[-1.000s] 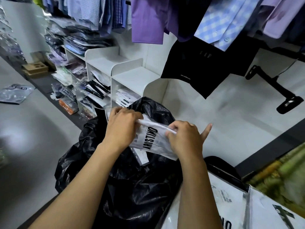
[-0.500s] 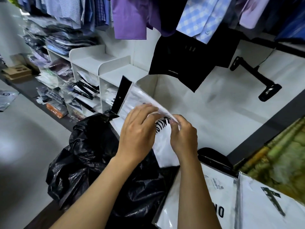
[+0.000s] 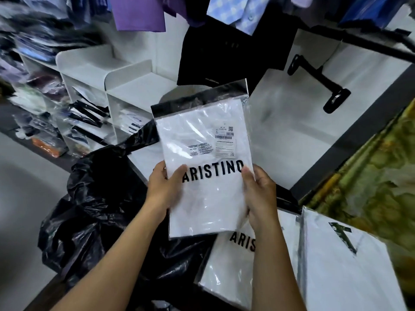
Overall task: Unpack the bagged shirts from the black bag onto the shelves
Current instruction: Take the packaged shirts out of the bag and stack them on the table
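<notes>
1. One bagged shirt [image 3: 202, 153] is held up flat w/ the printed side facing the cam. It's above & just right of the black bag [image 3: 94, 198], and afaict clear of the bag's mouth.
2. Left hand [image 3: 164, 187] grips the lower left edge, thumb on the front over the start of the lettering, fingers tucked behind. Right hand [image 3: 258, 194] does the same on the lower right edge, thumb lying along the front. So both are curled round the pack, neither one spread.
3. Why hold it like that? Imo the plastic sleeve is slippery, and a grip on both sides keeps it from flopping. It also puts the label [image 3: 224, 140] right way up, prob for a size check before picking a slot.
4. Another white pack [image 3: 226, 265] lies flat right under the held one, w/ a third pack [image 3: 341, 265] beside it. Looks like a staging pile rather than the final spot.
5. The shelves [image 3: 125, 86] sit left of the shirt, behind the bag. The lower cubbies hold stacked packs, but it's too blurry to tell what's what.
6. The bag looks bulky, so prob plenty left, tho I can't see inside. Next move I'd guess is to swing the shirt left & slide it into a cubby flat.
</notes>
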